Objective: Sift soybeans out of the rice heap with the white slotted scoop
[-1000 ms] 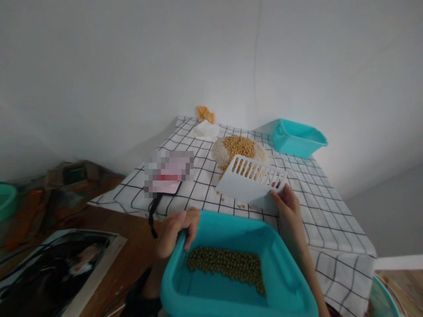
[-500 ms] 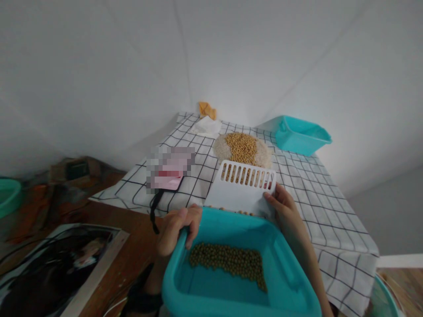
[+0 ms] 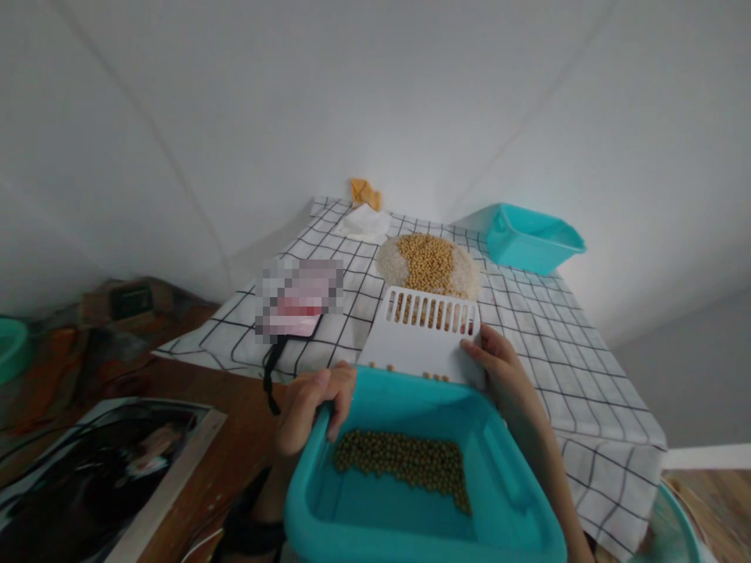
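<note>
My left hand (image 3: 310,408) grips the far-left rim of a teal plastic tub (image 3: 411,516) that holds a layer of greenish beans (image 3: 404,460). My right hand (image 3: 498,367) holds a white slotted scraper (image 3: 425,338) by its right edge. The scraper's lower edge sits at the tub's far rim, with a few yellow beans (image 3: 434,376) on it. Behind it, a pile of yellow beans (image 3: 431,262) lies on white rice (image 3: 392,264) on the checked cloth (image 3: 557,344).
A second teal tub (image 3: 531,238) stands at the back right of the cloth. A pixelated pink item (image 3: 299,301) with a black strap lies at left, white tissue (image 3: 364,224) and orange scrap (image 3: 364,192) by the wall. A dark framed picture (image 3: 99,469) lies on the wooden table at left.
The scraper has been drawn toward me, from slanted on the cloth to square against the tub's far rim, carrying a few yellow beans. My left hand has kept its hold on the tub.
</note>
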A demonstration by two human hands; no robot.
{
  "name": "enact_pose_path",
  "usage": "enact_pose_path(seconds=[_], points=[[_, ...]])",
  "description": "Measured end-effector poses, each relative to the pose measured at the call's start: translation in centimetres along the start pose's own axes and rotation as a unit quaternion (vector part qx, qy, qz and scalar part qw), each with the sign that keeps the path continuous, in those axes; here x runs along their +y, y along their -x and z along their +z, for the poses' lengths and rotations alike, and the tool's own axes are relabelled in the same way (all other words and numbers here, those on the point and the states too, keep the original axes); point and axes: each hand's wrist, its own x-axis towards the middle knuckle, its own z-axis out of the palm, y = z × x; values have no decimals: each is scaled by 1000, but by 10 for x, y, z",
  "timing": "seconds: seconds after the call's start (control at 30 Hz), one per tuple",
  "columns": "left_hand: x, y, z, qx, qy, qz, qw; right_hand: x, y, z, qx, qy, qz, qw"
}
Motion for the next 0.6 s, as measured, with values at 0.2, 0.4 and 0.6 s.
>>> enact_pose_path(seconds=[0.2, 0.4, 0.6], points=[[1, 0, 3, 24, -8, -2, 1000, 5, 6, -2, 49, -25, -9, 998], [-1, -1, -1, -4, -10, 9, 1000, 6, 11, -6, 74, -53, -24, 996], [0, 0, -1, -10, 5, 4, 1000, 8, 3, -9, 183, -95, -88, 975]])
